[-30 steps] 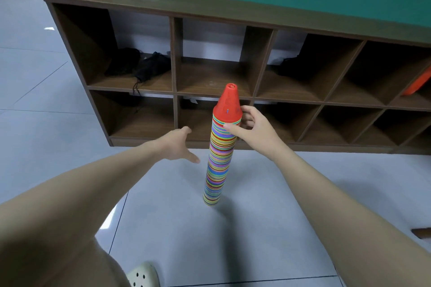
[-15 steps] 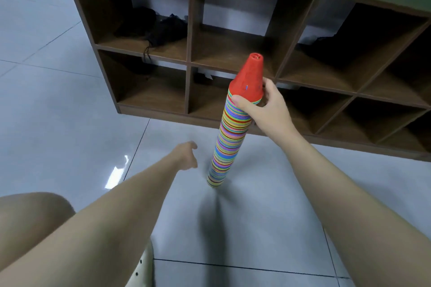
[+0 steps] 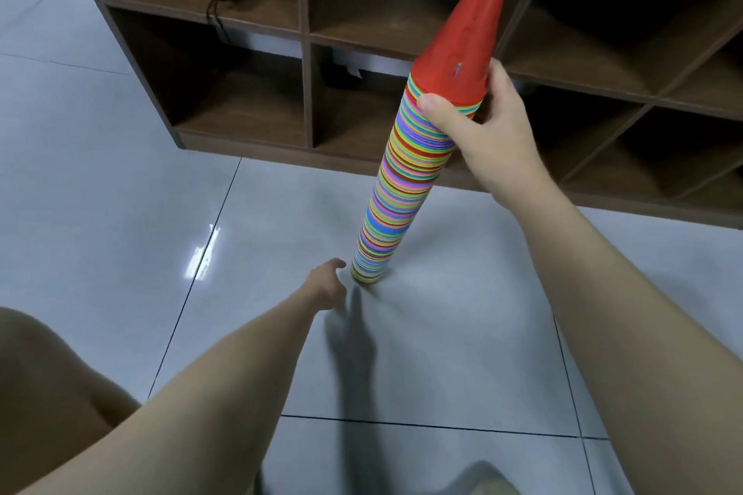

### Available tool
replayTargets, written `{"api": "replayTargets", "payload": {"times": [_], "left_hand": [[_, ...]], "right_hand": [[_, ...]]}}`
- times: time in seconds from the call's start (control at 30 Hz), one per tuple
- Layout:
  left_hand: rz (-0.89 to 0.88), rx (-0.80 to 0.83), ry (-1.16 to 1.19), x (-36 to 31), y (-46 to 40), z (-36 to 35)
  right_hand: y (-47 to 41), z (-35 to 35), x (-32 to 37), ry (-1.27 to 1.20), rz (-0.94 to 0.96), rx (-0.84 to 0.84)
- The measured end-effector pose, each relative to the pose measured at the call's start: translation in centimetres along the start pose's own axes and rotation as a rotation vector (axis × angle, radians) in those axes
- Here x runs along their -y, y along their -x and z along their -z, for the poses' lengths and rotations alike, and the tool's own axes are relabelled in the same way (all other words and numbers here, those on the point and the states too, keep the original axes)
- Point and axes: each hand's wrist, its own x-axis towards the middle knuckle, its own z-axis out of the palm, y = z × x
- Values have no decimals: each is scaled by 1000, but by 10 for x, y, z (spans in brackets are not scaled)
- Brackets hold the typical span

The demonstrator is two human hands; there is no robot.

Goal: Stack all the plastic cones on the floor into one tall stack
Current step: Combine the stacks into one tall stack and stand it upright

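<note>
The tall cone stack (image 3: 406, 181) stands on the tiled floor (image 3: 120, 173), leaning toward 1 o'clock. The right hand (image 3: 482, 133) clamps its grip just under the red top cone (image 3: 462, 44). The left hand (image 3: 325, 285), fingers relaxed, reaches beside the base at 8 o'clock. A wooden cubby shelf (image 3: 305, 92) stands close behind.

- Only one view: head cam, wide-angle, sitting at the person's head and looking fwd and steeply down.
- It's taking in both forearms from the bottom corners, the left hand (image 3: 325, 285) low at centre, the right hand (image 3: 488, 133) upper right, close to the lens.
- The cone stack (image 3: 406, 181) is running thru mid-frame, leaning in the pic, top nearest the cam.
- Tiled floor (image 3: 100, 173) is filling the lower part; the cubby shelf (image 3: 305, 40) is crossing the top, edges bowing w/ lens distortion.
- No 2nd view, so no overlap.
</note>
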Motion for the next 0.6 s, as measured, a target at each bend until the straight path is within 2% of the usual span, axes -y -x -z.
{"api": "replayTargets", "payload": {"times": [0.3, 0.6], "left_hand": [[115, -39, 284, 17, -37, -22], [159, -76, 575, 9, -50, -32]], "right_hand": [[-12, 18, -12, -40, 20, 44], [-17, 35, -18, -109, -32, 29]]}}
